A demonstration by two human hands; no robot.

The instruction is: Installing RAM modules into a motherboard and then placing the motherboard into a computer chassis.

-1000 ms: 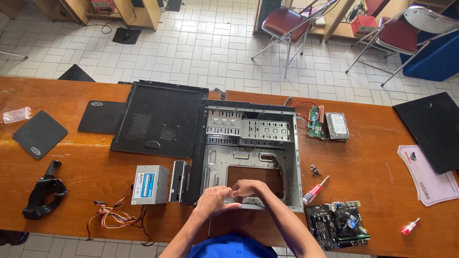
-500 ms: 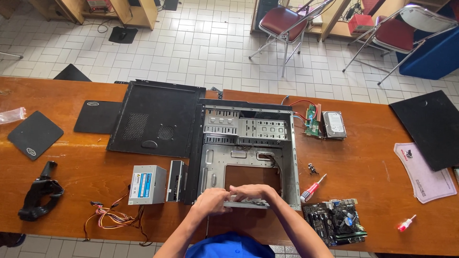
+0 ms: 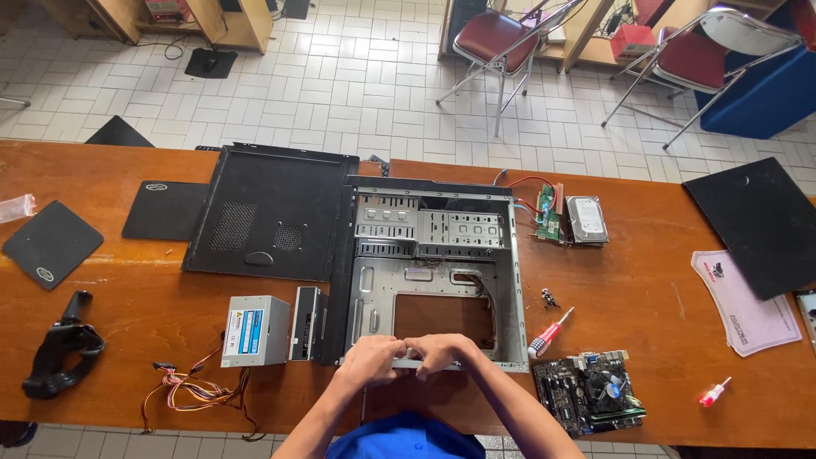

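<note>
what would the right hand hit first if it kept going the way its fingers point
The right hand points leftward along the near rim of the computer case, so it would probably meet the left hand first; their fingertips look nearly touching already, though depth is hard to judge.

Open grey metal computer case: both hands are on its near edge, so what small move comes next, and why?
Probably steady the near edge and finish seating the thin grey strip there. The left hand and right hand meet on that strip at the front rim of the open grey metal computer case, which lies flat on the brown wooden table. Whether the strip is fully in place is hidden by the fingers.
</note>
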